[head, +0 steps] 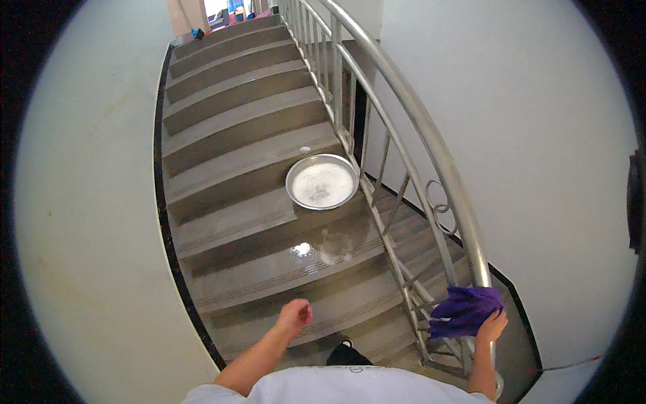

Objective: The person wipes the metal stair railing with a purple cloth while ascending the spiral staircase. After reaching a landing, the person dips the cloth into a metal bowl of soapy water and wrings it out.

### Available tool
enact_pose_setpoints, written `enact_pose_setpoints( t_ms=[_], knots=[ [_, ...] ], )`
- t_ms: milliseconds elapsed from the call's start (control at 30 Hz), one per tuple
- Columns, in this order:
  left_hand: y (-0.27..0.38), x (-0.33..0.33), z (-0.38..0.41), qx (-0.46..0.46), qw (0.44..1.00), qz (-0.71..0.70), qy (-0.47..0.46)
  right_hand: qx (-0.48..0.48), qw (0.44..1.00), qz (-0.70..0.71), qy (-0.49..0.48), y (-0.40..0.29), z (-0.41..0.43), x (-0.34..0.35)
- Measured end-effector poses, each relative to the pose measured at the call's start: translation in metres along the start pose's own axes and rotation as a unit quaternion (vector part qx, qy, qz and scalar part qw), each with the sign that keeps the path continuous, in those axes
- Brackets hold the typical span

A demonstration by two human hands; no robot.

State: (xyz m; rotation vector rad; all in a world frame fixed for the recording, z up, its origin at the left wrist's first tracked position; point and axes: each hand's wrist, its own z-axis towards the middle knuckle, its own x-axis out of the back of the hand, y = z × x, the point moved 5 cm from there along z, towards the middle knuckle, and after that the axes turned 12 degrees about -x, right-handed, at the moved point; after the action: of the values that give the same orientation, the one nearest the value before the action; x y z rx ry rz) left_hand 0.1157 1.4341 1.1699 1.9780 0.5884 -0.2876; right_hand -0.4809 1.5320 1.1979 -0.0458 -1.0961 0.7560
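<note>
My right hand (492,328) grips a purple cloth (462,309) draped over the lower end of a metal handrail (438,136). The cloth hides a short length of the rail, and its loose edge hangs to the left. My left hand (296,317) hovers over the steps with its fingers curled in and nothing visible in it. Farther up, a round metal basin (323,204) sits on a step beside the balusters. White foam (325,179) covers most of the liquid inside it.
Stone stairs (232,187) rise ahead, with a wet, shiny patch (303,250) below the basin. A pale wall (96,202) borders the left side. Beyond the railing, another flight (404,212) is partly visible. My shoe (346,343) rests near the bottom. A blue-headed tool (197,34) stands at the top.
</note>
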Motion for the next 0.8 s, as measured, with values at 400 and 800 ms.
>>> enact_pose_setpoints(
  t_ms=[400,800],
  knots=[
    [0.077,-0.090,0.034,0.067,0.998,0.018,-0.012,-0.292,0.855,0.308,-0.299,-0.096,-0.099,-0.027],
    [0.034,-0.127,0.170,0.160,0.981,0.075,-0.078,-0.243,0.562,0.594,-0.521,-0.423,-0.085,0.018]
  ],
)
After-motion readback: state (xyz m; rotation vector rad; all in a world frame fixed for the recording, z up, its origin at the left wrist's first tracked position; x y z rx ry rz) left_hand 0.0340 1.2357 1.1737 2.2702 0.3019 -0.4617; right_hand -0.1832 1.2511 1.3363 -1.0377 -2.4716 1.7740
